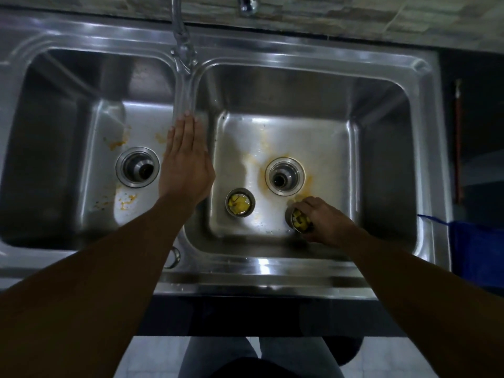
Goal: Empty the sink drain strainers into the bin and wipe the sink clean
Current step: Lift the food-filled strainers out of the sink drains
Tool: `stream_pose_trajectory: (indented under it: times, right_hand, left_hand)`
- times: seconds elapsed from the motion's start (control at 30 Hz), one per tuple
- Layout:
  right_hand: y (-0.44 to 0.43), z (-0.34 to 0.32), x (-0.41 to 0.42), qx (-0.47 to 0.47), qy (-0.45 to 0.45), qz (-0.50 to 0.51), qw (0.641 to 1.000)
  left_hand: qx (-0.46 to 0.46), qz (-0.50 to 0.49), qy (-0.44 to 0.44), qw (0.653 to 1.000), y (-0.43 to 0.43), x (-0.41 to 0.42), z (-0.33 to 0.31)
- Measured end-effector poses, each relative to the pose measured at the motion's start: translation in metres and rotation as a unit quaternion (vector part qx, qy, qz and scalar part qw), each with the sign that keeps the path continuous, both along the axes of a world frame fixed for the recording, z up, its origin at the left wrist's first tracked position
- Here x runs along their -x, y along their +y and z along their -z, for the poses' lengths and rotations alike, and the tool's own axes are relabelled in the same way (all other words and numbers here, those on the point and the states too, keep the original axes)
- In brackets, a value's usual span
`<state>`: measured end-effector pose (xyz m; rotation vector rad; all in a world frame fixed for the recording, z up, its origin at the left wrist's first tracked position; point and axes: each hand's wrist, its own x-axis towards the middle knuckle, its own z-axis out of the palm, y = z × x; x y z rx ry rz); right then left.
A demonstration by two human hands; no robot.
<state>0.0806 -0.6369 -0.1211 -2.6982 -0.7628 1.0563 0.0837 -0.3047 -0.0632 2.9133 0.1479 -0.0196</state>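
The right hand (324,222) grips a strainer (300,221) on the right basin floor, the left hand (186,162) rests flat and empty on the divider (185,96); light, stiff, probably slippery steel, best pinched by its rim.

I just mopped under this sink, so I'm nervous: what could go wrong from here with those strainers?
1. The strainer in the right hand is heaped with yellow scraps; tipping it on the way out may drop bits onto the floor.
2. No bin is in view, so the carry may be long and drippy.
3. The second full strainer sits loose near the open drain; a knock could spill scraps down it.
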Motion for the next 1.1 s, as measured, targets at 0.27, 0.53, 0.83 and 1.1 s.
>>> stream_pose_trajectory:
  times: [0.27,0.53,0.83,1.1]
  right_hand:
    - [0.002,-0.003,0.001,0.008,0.010,0.027,1.000]
    - [0.016,-0.024,0.006,0.016,0.011,0.081,0.997]
    - [0.027,-0.061,0.023,0.006,-0.017,0.131,0.991]
    - [0.017,-0.074,0.048,-0.041,-0.069,0.213,0.974]
  left_hand:
    - [0.009,0.001,-0.011,1.000,0.002,0.000,0.003]
    - [0.020,0.020,0.002,1.000,0.006,-0.001,0.003]
    - [0.074,0.069,0.078,0.992,0.019,-0.005,-0.017]
    - [0.076,0.084,0.105,0.988,-0.013,0.018,-0.041]
